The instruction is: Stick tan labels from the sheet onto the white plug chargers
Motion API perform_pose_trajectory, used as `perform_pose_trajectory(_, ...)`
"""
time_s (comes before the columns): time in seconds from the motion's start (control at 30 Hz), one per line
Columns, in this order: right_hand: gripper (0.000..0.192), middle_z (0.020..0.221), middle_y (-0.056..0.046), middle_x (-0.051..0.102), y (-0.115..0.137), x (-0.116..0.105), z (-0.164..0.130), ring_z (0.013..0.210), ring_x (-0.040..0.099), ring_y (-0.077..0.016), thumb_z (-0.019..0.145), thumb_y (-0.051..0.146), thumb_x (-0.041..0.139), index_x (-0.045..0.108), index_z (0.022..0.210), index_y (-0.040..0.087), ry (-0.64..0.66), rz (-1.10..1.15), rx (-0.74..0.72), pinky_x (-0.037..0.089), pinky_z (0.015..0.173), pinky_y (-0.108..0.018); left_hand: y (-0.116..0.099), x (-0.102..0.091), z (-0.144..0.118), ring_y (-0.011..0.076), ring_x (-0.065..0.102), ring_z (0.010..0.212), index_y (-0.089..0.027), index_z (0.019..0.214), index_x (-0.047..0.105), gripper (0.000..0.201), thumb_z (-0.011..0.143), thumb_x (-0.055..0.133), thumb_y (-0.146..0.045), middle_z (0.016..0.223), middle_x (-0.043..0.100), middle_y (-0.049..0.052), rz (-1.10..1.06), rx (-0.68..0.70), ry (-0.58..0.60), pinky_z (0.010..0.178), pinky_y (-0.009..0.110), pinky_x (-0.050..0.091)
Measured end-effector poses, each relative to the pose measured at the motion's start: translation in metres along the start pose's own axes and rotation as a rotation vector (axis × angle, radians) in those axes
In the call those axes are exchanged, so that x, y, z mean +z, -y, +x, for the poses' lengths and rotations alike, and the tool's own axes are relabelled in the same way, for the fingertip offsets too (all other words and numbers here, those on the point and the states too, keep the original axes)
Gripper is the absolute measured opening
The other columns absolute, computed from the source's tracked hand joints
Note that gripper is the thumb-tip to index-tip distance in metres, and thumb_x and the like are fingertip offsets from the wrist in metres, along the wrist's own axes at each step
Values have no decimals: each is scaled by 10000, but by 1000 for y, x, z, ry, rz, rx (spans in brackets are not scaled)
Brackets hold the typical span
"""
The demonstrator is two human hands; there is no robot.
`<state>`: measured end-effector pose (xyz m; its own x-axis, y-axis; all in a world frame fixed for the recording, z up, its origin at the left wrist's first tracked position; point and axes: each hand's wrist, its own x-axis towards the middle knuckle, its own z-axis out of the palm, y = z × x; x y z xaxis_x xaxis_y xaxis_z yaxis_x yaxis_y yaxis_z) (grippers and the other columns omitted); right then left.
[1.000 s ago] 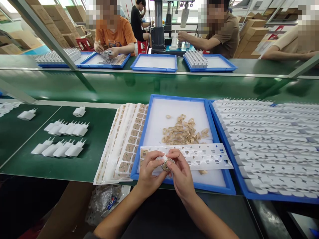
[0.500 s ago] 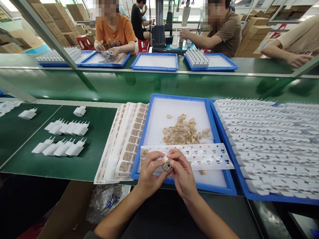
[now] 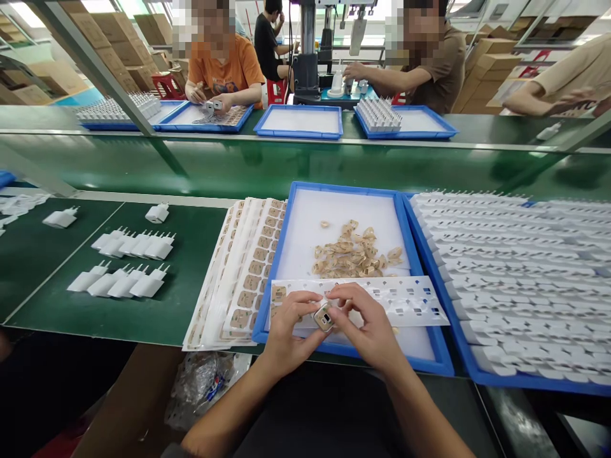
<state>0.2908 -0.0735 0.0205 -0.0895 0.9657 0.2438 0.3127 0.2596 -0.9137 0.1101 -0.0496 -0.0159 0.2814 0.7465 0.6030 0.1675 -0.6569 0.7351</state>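
A small white charger plug point(image 3: 324, 317) with a brown sticker on its end face is between my hands, that face turned toward me with its dark port showing. My left hand point(image 3: 291, 334) grips it from the left, thumb below and fingers above. From the right, my right hand point(image 3: 370, 324) has its thumb at the sticker's edge and its fingers along the top. Under both hands lies a white backing sheet point(image 3: 401, 299) with rows of cut-outs and a few brown stickers at its left end. Behind it are crumpled brown sticker pieces point(image 3: 351, 251).
The sheet rests across a blue-rimmed tray point(image 3: 289, 216). Sheets of brown stickers point(image 3: 248, 280) are stacked left of it. White chargers point(image 3: 126, 283) stand in rows on the green table further left. A second blue tray point(image 3: 470, 369) full of chargers is at right. Co-workers sit across the line.
My right hand has shifted slightly right, its thumb and fingers spreading more around the charger. The charger's stickered face shows more fully. Across the line, the far-right person's hands have moved.
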Motion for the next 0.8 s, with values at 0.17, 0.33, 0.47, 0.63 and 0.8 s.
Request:
perform_pose_trajectory(0.17, 175, 1003, -73, 716, -3, 2, -4, 855, 681, -210, 942, 131, 605, 682, 1023, 266, -114, -368, -377, 572, 709, -349, -1, -2, -1, 237, 698, 1042, -234, 1140, 576, 350, 837, 746, -190, 1124, 699, 91, 0, -67, 38, 878, 393, 579)
perform_pose_trajectory(0.33, 187, 897, -40, 735, 4, 1, -24, 751, 695, -191, 937, 129, 611, 640, 1049, 276, 19, -247, -491, 583, 660, -337, 1, -3, -1, 236, 691, 1024, -229, 1112, 590, 307, 837, 726, -213, 1119, 706, 88, -38, -194, 41, 826, 356, 571)
perform_pose_trajectory(0.47, 89, 813, -26, 726, -2, -18, -7, 721, 694, -187, 964, 192, 599, 654, 978, 260, -300, -285, -229, 579, 653, -321, 1, 0, -1, 225, 684, 963, -235, 1182, 593, 397, 808, 715, -183, 1116, 713, 83, 25, -247, 35, 765, 334, 559)
perform_pose_trajectory(0.63, 351, 1185, -156, 740, -35, -45, 21, 831, 738, -267, 1001, 395, 479, 671, 1221, 199, -315, -674, -80, 614, 767, -441, -12, -13, 0, 213, 708, 1003, -233, 1259, 578, 496, 784, 672, -122, 1134, 726, 76, 23, -234, -34, 828, 318, 598)
perform_pose_trajectory(0.8, 418, 1211, -113, 727, -59, -51, 21, 718, 723, -202, 969, 493, 476, 687, 1200, 217, -243, -678, 8, 637, 629, -331, 3, -75, -3, 222, 673, 1148, -213, 1183, 596, 376, 823, 697, -179, 1214, 688, 93, 149, -361, -299, 944, 322, 580)
